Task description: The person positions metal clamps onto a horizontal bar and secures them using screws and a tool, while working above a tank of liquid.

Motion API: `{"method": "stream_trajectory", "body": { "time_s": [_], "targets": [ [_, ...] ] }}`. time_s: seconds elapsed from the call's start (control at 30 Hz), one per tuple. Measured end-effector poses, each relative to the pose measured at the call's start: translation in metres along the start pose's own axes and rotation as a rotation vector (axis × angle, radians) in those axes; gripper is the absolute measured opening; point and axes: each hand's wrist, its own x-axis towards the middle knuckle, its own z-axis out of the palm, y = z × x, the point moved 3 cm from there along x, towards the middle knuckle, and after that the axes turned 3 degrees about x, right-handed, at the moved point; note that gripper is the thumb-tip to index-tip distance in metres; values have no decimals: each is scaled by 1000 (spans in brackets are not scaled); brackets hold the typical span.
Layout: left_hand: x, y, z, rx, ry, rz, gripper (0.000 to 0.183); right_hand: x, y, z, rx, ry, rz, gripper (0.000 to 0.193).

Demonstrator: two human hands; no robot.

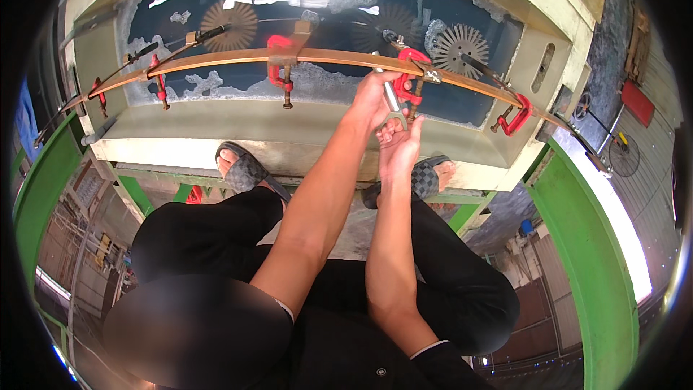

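Note:
My left hand [370, 103] is closed around a silver open-ended wrench [390, 94], whose forked jaw points down towards me. Just below that jaw is my right hand [398, 148], with its fingers curled in and its thumb up near the screw of a red C-clamp [413, 65]. What the right fingers grip, if anything, is hidden. This clamp sits on a long, thin brown bar [332, 58] that spans the tank from side to side. Fingers of my left hand reach up close to the clamp's frame.
More red C-clamps [276, 65] [514, 117] grip the bar along its length. Beneath lies a pale-rimmed tank [238, 119] of dark water with foam and slotted discs [462, 52]. My sandalled feet [249, 166] rest on its near ledge. Green beams [595, 245] flank me.

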Motion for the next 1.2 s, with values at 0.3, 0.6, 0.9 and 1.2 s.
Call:
{"method": "stream_trajectory", "body": {
  "time_s": [0.3,0.6,0.9,1.2],
  "targets": [
    [3,1,-4,-20,-83,25,19,-5,-8,7,104,-25,133,47],
    [5,2,-5,3,-69,60,22,-6,-9,15,94,15,136,45],
    [11,0,-7,1,-68,81,21,10,-1,-15,254,-296,255,38],
    [15,-2,-4,-25,-157,-5,29,-2,-1,-6,-38,-54,-52,36]
  ]
}}
